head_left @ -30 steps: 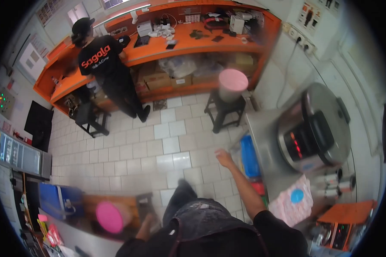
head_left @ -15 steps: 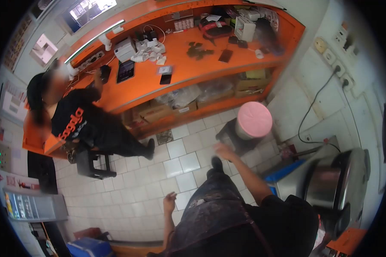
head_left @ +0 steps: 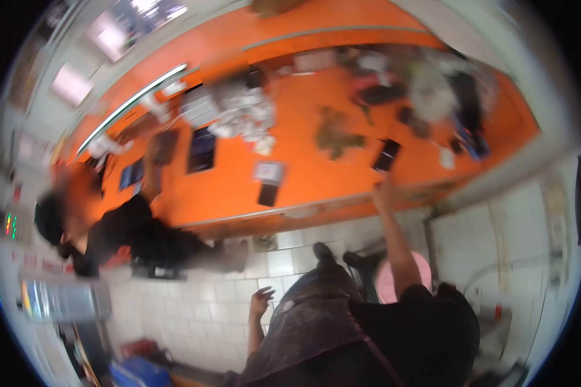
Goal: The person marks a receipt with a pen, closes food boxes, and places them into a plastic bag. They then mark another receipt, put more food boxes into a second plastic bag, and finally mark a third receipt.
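Observation:
My right hand (head_left: 382, 190) reaches over the front edge of the orange counter (head_left: 303, 148). Its fingers look closed on the near end of a black phone (head_left: 387, 155); blur hides whether the phone is raised off the surface. Low over the tiled floor hangs my left hand (head_left: 261, 302), holding nothing, with its fingers apart and partly bent. A second dark phone (head_left: 268, 194) lies farther left, below a small white card (head_left: 268, 171). A dark green leafy-looking heap (head_left: 336, 134) is left of the phone in my right hand.
Crumpled white paper (head_left: 248, 119) and a dark tablet (head_left: 201, 149) lie on the counter. A co-worker in black (head_left: 129, 238) is at the left, one arm over the counter. Beneath my right forearm stands a pink-lidded bucket (head_left: 385, 284).
My view has swung closer to the counter. My right hand has moved from above the floor, near the bucket, up to the phone. My left hand still hangs low.

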A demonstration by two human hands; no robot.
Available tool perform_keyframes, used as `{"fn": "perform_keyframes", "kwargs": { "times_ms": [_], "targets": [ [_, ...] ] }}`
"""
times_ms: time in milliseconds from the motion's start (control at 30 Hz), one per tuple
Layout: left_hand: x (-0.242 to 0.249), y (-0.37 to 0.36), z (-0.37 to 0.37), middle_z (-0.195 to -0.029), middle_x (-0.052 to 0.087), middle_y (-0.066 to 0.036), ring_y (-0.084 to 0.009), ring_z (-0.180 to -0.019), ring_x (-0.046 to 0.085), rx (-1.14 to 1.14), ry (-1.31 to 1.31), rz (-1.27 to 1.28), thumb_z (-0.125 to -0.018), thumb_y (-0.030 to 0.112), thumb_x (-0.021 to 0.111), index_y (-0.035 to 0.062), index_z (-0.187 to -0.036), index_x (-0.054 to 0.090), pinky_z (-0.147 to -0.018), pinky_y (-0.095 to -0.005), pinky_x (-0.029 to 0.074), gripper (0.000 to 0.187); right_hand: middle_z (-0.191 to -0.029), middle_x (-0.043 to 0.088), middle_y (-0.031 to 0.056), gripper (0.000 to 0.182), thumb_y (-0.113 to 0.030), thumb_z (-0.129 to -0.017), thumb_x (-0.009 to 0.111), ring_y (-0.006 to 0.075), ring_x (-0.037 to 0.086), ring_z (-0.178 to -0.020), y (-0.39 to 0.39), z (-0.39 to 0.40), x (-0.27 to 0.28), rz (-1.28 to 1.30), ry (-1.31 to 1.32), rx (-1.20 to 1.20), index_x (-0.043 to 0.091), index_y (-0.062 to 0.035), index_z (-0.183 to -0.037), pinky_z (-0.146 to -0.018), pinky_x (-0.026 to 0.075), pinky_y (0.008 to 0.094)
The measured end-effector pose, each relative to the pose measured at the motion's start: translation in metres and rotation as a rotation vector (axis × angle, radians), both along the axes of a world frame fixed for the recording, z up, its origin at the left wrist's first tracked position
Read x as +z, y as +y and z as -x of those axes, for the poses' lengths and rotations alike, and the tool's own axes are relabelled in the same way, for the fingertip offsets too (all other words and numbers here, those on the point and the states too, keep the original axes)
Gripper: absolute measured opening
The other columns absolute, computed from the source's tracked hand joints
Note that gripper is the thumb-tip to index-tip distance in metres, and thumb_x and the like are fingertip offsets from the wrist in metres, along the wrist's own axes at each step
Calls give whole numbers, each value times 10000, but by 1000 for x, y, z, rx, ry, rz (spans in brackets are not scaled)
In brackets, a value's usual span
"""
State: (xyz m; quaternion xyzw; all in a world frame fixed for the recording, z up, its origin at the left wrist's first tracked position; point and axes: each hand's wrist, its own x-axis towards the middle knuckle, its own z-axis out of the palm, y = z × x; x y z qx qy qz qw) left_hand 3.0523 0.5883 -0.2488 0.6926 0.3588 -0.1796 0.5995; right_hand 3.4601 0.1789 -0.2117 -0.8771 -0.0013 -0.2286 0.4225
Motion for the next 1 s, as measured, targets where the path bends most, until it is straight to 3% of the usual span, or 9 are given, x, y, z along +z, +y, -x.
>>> {"fn": "perform_keyframes", "kwargs": {
  "times_ms": [67,167,233,300,400,700,767,900,1000],
  "targets": [
    [-21,8,-5,-1033,732,-125,-213,-865,704,-426,-401,-301,-923,188,579,26,-1180,663,-675,-345,539,315,-1154,606,179,326,-44,-874,573,347,572,-1103,-6,-19,-33,81,42,102,556,1,-1197,-983,437,417],
    [0,4,-14,-977,726,-171,-247,-837,714,-44,-44,-201,-896,185,619,19,-1140,688,-731,-362,557,303,-815,565,95,104,-17,-859,572,246,555,-773,17,-31,-56,-29,100,261,550,-1,-959,-723,471,368],
    [13,1,-18,-996,727,-165,-221,-803,716,-103,144,-246,-894,225,636,11,-1202,644,-744,-343,564,374,-658,306,7,247,30,-830,571,149,327,-622,35,-34,-42,-59,168,365,358,-38,-728,-557,302,313],
    [15,-10,-1,-1018,726,-157,-224,-805,717,-37,197,-278,-878,259,662,45,-1196,661,-759,-350,562,383,-653,261,3,305,13,-846,553,135,284,-605,51,-32,8,-151,87,421,295,-48,-695,-547,263,297],
    [10,-16,34,-1050,721,-145,-231,-821,716,-71,308,-308,-851,285,690,95,-1187,679,-804,-372,551,386,-624,307,26,361,-130,-887,595,146,316,-591,58,-43,-41,-541,213,429,330,-11,-672,-536,273,347],
    [-8,-77,79,-998,735,-124,-208,-808,713,247,297,-130,-874,278,678,55,-1224,644,-766,-352,558,416,-595,240,17,291,-29,-761,534,138,277,-557,85,22,-36,-318,242,777,273,-51,-636,-502,240,348],
    [-23,-94,94,-971,742,-109,-183,-773,701,220,320,-123,-878,289,681,46,-1210,653,-739,-344,559,412,-599,244,29,285,-41,-775,549,150,300,-574,111,47,-50,-248,357,895,295,-47,-647,-523,287,352],
    [-36,-132,131,-994,731,-158,-214,-799,709,450,198,-131,-866,281,685,47,-1209,650,-754,-349,557,417,-736,618,178,149,-124,-811,597,292,628,-732,156,108,-74,190,722,1348,555,-4,-733,-698,485,395],
    [-26,-168,171,-1016,721,-174,-209,-829,714,705,123,-120,-870,269,691,34,-1199,644,-743,-343,557,408,-1038,675,242,318,-244,-849,544,372,651,-993,186,147,-88,1024,645,1778,711,-15,-993,-877,503,453]
  ]
}}
